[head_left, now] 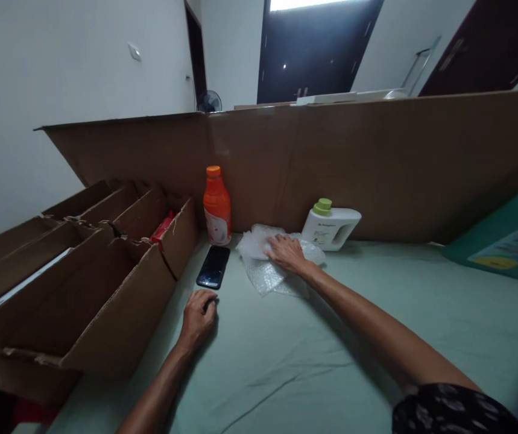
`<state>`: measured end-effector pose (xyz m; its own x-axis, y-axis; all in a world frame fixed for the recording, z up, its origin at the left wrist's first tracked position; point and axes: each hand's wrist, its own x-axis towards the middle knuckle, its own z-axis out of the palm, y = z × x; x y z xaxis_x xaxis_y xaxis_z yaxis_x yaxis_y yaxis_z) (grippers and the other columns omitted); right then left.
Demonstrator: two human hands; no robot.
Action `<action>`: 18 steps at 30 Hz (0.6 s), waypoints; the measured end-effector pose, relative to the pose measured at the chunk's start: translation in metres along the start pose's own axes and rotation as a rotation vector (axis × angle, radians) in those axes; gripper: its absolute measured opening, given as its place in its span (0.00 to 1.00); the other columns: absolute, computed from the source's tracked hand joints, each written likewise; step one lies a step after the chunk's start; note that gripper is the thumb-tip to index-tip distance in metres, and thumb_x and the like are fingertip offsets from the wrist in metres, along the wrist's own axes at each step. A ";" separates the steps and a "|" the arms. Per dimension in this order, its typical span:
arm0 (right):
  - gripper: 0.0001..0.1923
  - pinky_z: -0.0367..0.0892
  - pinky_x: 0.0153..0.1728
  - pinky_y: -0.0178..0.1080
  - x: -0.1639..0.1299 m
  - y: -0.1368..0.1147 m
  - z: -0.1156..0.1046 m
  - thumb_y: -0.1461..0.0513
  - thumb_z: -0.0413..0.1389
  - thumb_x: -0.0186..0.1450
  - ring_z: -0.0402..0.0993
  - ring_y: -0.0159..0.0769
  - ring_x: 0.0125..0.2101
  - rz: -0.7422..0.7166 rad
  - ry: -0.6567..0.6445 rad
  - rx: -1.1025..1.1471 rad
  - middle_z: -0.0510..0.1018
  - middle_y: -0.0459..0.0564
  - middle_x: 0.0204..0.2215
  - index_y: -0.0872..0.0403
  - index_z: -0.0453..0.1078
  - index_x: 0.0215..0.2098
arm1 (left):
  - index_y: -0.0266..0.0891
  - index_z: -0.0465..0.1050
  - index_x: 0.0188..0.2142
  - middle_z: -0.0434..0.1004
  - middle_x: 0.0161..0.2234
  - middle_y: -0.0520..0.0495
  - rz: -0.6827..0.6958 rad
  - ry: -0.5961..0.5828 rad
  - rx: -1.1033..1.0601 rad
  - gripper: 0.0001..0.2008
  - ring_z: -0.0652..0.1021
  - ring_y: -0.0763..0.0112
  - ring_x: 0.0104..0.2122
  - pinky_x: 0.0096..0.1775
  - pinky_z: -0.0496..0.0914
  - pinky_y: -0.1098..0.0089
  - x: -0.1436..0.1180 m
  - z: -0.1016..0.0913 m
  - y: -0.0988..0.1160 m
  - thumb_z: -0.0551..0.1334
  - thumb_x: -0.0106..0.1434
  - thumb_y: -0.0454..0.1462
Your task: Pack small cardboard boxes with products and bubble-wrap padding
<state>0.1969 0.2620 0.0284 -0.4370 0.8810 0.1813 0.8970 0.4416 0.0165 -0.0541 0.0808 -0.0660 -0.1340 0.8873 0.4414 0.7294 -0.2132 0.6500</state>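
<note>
Crumpled clear bubble wrap [263, 274] lies on the pale green tabletop [281, 355]. Over it my right hand [287, 253] reaches in from the right, its bent fingers gripping the upper part of the sheet. My left hand [198, 318] rests on the table with loosely curled fingers; I see nothing held, only a dark gap by the thumb. Just beyond it lies a black phone [213, 266], apart from the fingers. Behind the phone stands an orange bottle [217, 208]. A white jug with a green cap [331, 228] stands behind the wrap, to its right.
Cardboard compartments [118, 301] fill the left side, with a red packet [163, 228] in one. A tall cardboard panel [376, 163] closes off the back. At the far right a big green container [507, 238] leans over the table.
</note>
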 end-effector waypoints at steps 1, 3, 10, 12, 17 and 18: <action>0.21 0.61 0.52 0.52 -0.005 0.000 -0.005 0.55 0.51 0.71 0.70 0.56 0.54 -0.001 0.014 0.004 0.72 0.67 0.57 0.56 0.70 0.57 | 0.41 0.78 0.37 0.82 0.37 0.46 0.005 -0.004 0.015 0.12 0.78 0.62 0.42 0.47 0.73 0.61 0.001 -0.001 0.001 0.55 0.62 0.31; 0.22 0.60 0.54 0.54 -0.024 -0.002 -0.015 0.55 0.50 0.71 0.66 0.56 0.58 -0.021 0.046 0.020 0.66 0.66 0.63 0.56 0.69 0.59 | 0.40 0.78 0.36 0.81 0.37 0.46 0.009 -0.015 0.045 0.12 0.78 0.62 0.41 0.47 0.72 0.61 0.002 -0.003 0.004 0.55 0.61 0.30; 0.14 0.68 0.52 0.53 -0.174 -0.017 -0.004 0.61 0.57 0.65 0.73 0.51 0.55 -0.227 0.024 0.134 0.75 0.59 0.58 0.48 0.77 0.48 | 0.39 0.79 0.37 0.81 0.39 0.43 0.040 -0.063 0.140 0.11 0.78 0.58 0.43 0.49 0.71 0.57 -0.007 -0.009 0.029 0.59 0.58 0.28; 0.14 0.69 0.52 0.53 -0.212 -0.019 0.013 0.59 0.56 0.66 0.74 0.49 0.54 -0.300 0.056 0.199 0.75 0.58 0.58 0.48 0.77 0.49 | 0.39 0.79 0.41 0.79 0.45 0.41 0.061 -0.054 0.163 0.14 0.76 0.55 0.49 0.53 0.69 0.53 -0.023 -0.019 0.045 0.61 0.57 0.28; 0.19 0.71 0.49 0.51 -0.252 -0.019 0.047 0.55 0.52 0.70 0.74 0.49 0.54 -0.372 0.206 0.223 0.76 0.56 0.58 0.50 0.73 0.57 | 0.42 0.67 0.60 0.63 0.64 0.37 0.102 0.367 0.352 0.25 0.60 0.51 0.66 0.64 0.58 0.47 -0.082 -0.092 0.079 0.61 0.64 0.31; 0.19 0.71 0.49 0.51 -0.253 -0.019 0.051 0.55 0.52 0.70 0.74 0.48 0.55 -0.376 0.230 0.223 0.76 0.55 0.58 0.50 0.72 0.57 | 0.42 0.62 0.64 0.60 0.65 0.36 0.073 0.519 0.427 0.27 0.59 0.50 0.67 0.65 0.56 0.46 -0.092 -0.112 0.082 0.61 0.65 0.33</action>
<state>0.2871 0.0391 -0.0682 -0.6798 0.6043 0.4155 0.6331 0.7696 -0.0835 -0.0568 -0.0645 0.0156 -0.3011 0.5429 0.7840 0.9358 0.0100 0.3524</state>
